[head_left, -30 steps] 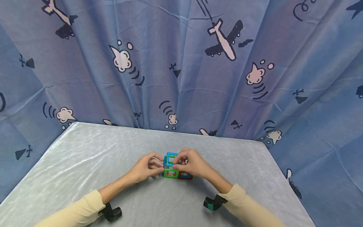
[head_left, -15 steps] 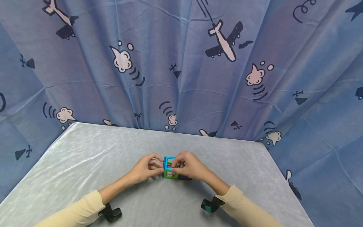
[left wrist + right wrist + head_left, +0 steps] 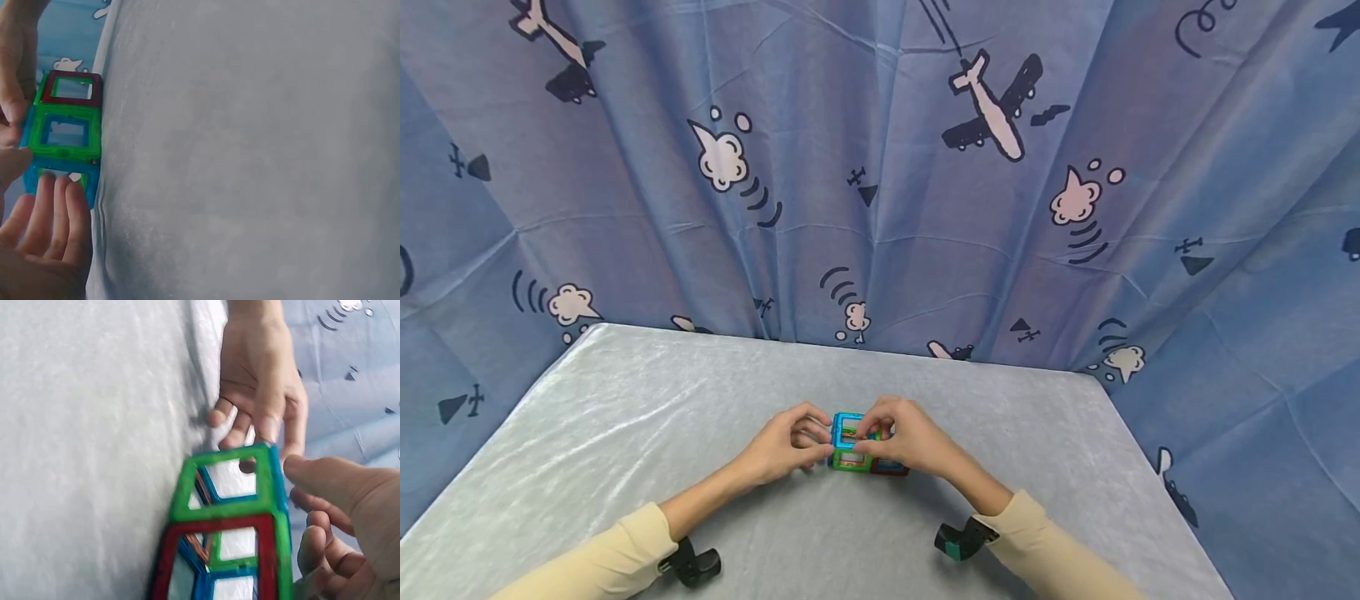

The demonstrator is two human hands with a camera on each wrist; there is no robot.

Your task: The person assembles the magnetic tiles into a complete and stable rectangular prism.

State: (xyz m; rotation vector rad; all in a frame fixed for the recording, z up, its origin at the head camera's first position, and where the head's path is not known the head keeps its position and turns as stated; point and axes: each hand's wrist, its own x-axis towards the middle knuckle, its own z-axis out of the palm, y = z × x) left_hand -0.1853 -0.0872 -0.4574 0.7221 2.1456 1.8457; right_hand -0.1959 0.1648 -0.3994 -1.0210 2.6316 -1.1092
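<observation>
A block built from magnetic tiles [image 3: 852,461], in green, red and blue frames, stands on the table. On top of its left part lies a blue square magnetic tile [image 3: 848,417]. My right hand [image 3: 904,435] pinches this tile by thumb and forefinger, the other fingers curled behind. At the block's left end, my left hand [image 3: 790,439] touches it with thumb and fingertips. In the left wrist view, the left fingers [image 3: 60,215] reach out nearly straight against the blue end tile [image 3: 91,187]. The right wrist view shows the red front tile [image 3: 219,524] beside the green front tile [image 3: 222,511].
A pale grey cloth covers the table [image 3: 737,533]. Behind it hangs a blue curtain [image 3: 820,167] printed with planes and clouds. Both wrists wear black camera mounts, such as the left mount [image 3: 691,563].
The blue tile, tilted up a second ago, has come down flat onto the block's top with the right hand on it. The left hand has stayed in place.
</observation>
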